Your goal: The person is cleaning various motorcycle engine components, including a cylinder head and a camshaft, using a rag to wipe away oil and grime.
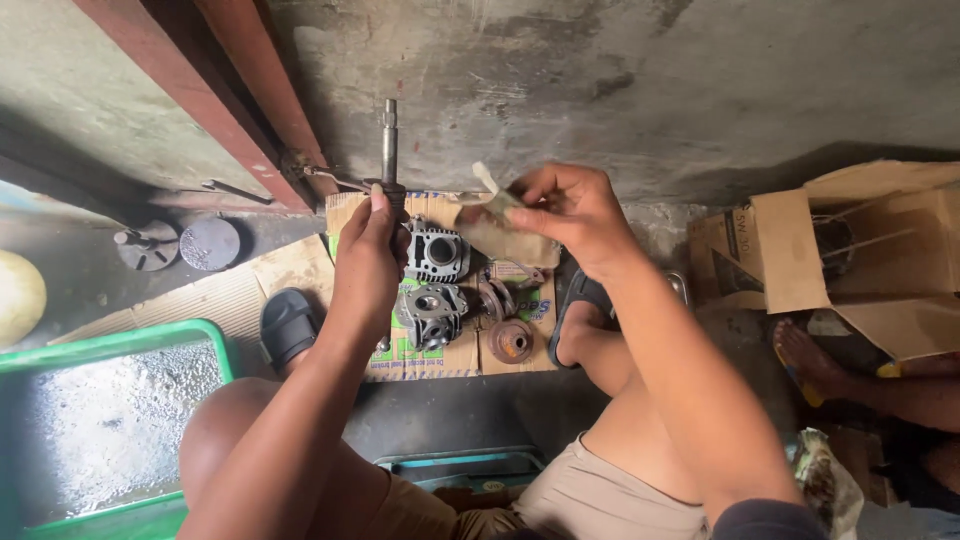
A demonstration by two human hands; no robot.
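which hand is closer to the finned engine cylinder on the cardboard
Left. The left hand, gripping a metal shaft, sits right beside the cylinder. The right hand, holding a rag, is up to its right.

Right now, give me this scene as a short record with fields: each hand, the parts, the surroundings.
Left hand: grip closed on an upright metal shaft
Right hand: pinching a dirty rag
Parts: engine cylinder, cylinder head and small round part, all lying on flattened cardboard
Left side: green tray
Right side: open cardboard box
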